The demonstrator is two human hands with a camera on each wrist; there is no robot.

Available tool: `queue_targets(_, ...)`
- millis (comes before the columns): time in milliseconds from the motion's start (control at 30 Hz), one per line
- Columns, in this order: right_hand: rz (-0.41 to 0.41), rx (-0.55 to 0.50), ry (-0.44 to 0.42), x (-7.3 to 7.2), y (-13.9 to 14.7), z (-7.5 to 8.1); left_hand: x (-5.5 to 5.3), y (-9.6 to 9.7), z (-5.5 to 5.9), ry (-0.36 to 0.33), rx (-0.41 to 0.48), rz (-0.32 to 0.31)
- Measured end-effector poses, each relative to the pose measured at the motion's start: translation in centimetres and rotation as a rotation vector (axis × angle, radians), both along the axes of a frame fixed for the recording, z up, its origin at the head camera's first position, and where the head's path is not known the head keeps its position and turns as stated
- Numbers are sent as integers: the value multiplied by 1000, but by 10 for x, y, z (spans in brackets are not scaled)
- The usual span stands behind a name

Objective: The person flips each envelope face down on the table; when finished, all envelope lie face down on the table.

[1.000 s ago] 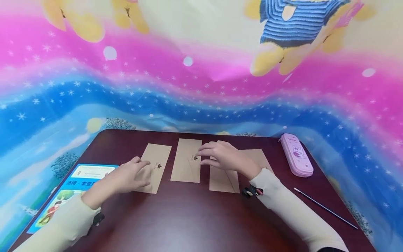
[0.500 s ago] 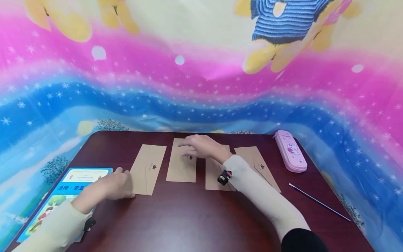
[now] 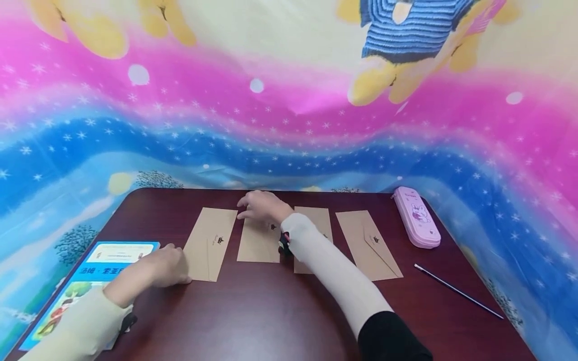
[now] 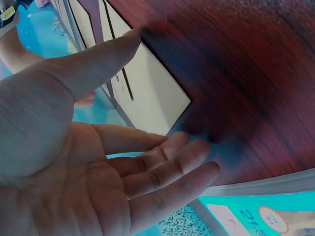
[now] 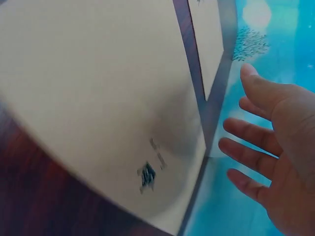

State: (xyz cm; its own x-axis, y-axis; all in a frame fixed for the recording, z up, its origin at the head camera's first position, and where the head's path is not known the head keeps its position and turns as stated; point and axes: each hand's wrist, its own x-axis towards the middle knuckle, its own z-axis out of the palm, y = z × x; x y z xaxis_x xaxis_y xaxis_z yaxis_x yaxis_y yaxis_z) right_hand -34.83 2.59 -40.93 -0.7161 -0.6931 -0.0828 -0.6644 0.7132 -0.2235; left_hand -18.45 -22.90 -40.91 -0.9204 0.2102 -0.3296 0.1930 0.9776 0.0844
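Several brown paper envelopes lie in a row on the table in the head view. My left hand (image 3: 167, 265) is beside the leftmost envelope (image 3: 209, 245), its thumb by the near left corner. In the left wrist view, that hand's fingers (image 4: 162, 172) are loosely bent around nothing, and the thumb overlaps the envelope's edge. Over the far end of the second envelope (image 3: 257, 245) is my right hand (image 3: 263, 205). Its spread, relaxed fingers hold nothing in the right wrist view, where the envelope (image 5: 98, 88) with a small dark crown print fills the left side.
A third envelope (image 3: 312, 218) is partly behind my right sleeve, with another envelope (image 3: 368, 245) to its right. A pink pencil case (image 3: 417, 218) and a pencil (image 3: 458, 291) lie at the right. A blue book (image 3: 86, 281) is under my left forearm. A printed curtain (image 3: 289, 125) hangs behind the table.
My right hand has moved left from the gap between the second and third envelopes to the second one's far end. My left hand has drawn back left off the leftmost envelope.
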Motion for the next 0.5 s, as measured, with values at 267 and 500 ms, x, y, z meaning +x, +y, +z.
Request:
queue_targets(267,-96,61,11,-6,-17,-16,1,0,1,-16,20,-14)
queue_targets(500,-195,17,-33,-6,-34,-16,-1,-1,5,-17,50,-4)
